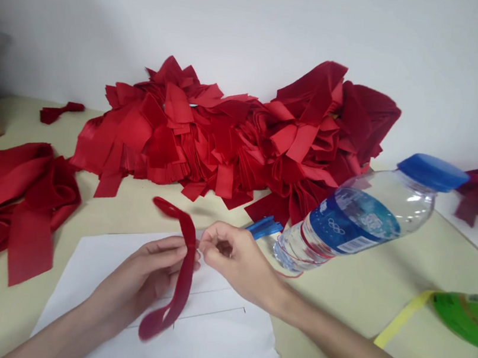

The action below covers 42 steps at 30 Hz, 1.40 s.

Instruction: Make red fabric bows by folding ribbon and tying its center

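My left hand pinches a dark red velvet ribbon strip between thumb and fingers, near the strip's middle. Both ends of the strip hang free, the upper one curling left and the lower one bending toward me. Just to the right, my right hand is closed in a pinch close beside the ribbon. Whatever its fingertips hold is too small to make out. Beneath both hands lies a white paper sheet with ruled black lines.
A large heap of red ribbon pieces lies along the wall, with more red ribbon at left. A blue-capped water bottle, red thread around its lower part, stands right of a blue tool. Yellow tape trails from a green roll.
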Motion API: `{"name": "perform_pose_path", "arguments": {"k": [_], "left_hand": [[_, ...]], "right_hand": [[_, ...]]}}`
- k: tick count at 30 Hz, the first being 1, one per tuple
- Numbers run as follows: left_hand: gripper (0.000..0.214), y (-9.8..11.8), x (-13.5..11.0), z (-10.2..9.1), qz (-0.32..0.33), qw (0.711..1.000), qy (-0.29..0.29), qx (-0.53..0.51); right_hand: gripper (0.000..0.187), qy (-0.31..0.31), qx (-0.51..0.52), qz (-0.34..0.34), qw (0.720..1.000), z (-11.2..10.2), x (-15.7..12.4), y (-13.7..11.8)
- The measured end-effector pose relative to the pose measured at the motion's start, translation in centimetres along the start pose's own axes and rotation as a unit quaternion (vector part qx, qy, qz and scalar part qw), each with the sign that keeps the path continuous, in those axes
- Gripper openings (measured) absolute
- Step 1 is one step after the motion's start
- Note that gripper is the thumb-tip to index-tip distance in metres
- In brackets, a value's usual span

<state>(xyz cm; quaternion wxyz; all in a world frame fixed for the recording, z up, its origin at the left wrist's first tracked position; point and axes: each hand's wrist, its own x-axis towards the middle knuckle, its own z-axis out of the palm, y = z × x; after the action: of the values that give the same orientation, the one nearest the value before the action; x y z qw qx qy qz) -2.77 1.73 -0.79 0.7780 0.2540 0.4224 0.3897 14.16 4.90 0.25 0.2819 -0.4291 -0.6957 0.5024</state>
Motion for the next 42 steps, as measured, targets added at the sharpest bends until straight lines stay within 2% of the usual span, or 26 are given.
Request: {"name": "perform_pose_path", "arguments": {"k": [2, 7, 10, 14, 19, 27, 31, 34, 36, 40, 42], "left_hand": [[0.006, 0.1, 0.0, -0.1, -0.015, 1.000, -0.010, 0.000], [0.014, 0.1, -0.5, 0.6, 0.018, 0.999, -0.014, 0.034], [0.012, 0.0, -0.7, 1.0, 0.019, 0.998, 0.002, 0.058], [0.017, -0.1, -0.8, 0.9, 0.029, 0.995, 0.022, 0.092], [0.019, 0.1, -0.9, 0.9, 0.040, 0.995, 0.071, 0.061], [0.022, 0.2, -1.0, 1.0, 0.064, 0.989, 0.059, 0.119], [0.019, 0.0, -0.6, 0.4, 0.102, 0.979, 0.060, 0.165], [0.016, -0.1, -0.4, 0.2, 0.109, 0.977, 0.047, 0.177], [0.016, 0.0, -0.3, 0.3, 0.104, 0.978, 0.048, 0.174], [0.017, 0.1, -0.4, 0.4, 0.115, 0.976, 0.058, 0.176], [0.017, 0.2, -0.5, 0.4, 0.116, 0.974, 0.060, 0.182]], "right_hand": [[0.010, -0.015, 0.002, -0.006, 1.000, -0.2, 0.0, 0.0], [0.008, 0.003, -0.050, 0.003, 0.999, -0.1, -0.1, -0.2], [0.006, 0.014, -0.098, 0.012, 0.995, -0.1, -0.1, -0.3], [0.007, -0.001, -0.128, 0.014, 0.992, -0.1, -0.2, -0.6], [0.008, -0.003, -0.133, 0.003, 0.991, -0.2, -0.3, -0.9], [0.010, 0.006, -0.132, -0.009, 0.991, -0.1, -0.5, -1.1], [0.007, 0.007, -0.184, -0.037, 0.982, 0.0, -0.6, -1.1], [0.008, 0.001, -0.250, -0.072, 0.966, 0.0, -0.6, -1.0], [0.007, 0.006, -0.310, -0.111, 0.944, -0.1, -0.6, -1.0], [0.018, -0.005, -0.449, -0.214, 0.868, -0.7, -0.5, -1.2], [0.024, -0.007, -0.486, -0.253, 0.837, -1.0, -0.5, -1.3]]}}
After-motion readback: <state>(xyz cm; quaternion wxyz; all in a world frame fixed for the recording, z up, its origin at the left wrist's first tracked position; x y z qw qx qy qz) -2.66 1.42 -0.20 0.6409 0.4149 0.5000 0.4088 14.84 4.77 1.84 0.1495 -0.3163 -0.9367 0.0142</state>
